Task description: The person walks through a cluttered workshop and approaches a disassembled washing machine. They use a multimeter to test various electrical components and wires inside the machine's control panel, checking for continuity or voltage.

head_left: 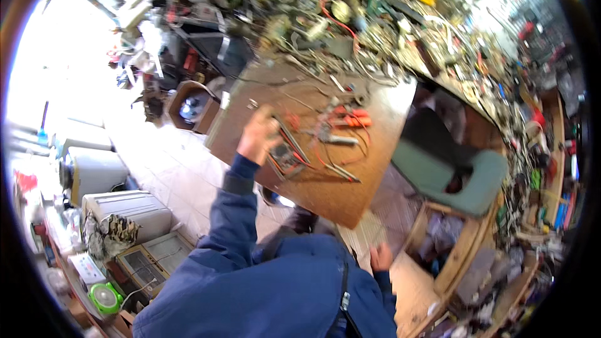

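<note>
My left hand (pixel 258 138) is over the left part of the brown wooden table (pixel 350 203), right beside a dark rectangular device (pixel 287 158) with pale metal edges. Its fingers are blurred by motion, so I cannot tell whether they grip the device's edge. To the right of the device lie red-handled pliers (pixel 355 119), a tool with a grey handle (pixel 341 140) and a pair of thin probes (pixel 343 173) on red wire. My right hand (pixel 380 256) is low beside my body, off the table, with its fingers curled and nothing visible in them.
A heap of cables and parts (pixel 375 44) covers the far side. A green chair (pixel 447 175) stands at the right, by a wooden crate (pixel 438 244). White casings (pixel 128 213) and a cardboard box (pixel 191 107) are on the left. Crowded shelves (pixel 554 163) line the far right.
</note>
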Motion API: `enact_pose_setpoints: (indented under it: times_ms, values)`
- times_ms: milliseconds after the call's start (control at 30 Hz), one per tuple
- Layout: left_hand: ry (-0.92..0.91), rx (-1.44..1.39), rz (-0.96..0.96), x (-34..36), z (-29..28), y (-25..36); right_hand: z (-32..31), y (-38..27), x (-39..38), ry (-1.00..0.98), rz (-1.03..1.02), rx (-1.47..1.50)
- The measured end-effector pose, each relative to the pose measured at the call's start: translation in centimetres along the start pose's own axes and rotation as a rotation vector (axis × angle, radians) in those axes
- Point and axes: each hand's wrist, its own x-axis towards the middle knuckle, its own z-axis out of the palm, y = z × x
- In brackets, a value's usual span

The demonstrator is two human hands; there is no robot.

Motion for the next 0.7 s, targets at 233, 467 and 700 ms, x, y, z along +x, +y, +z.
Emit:
enact_pose_setpoints:
  times_ms: [233,467,700]
  values:
    - [-0.414,0.880,0.057,-7.1,-3.7,-10.6,0.7,-6.5,0.1,-0.139,0.182,0.210]
    - [-0.472,0.910,-0.198,-15.4,-4.3,-15.8,-0.6,-16.2,7.8,-0.151,-0.040,0.173]
    - [-0.508,1.016,-0.119,-17.6,-3.8,-14.4,-0.5,-18.6,7.5,-0.181,-0.086,0.183]
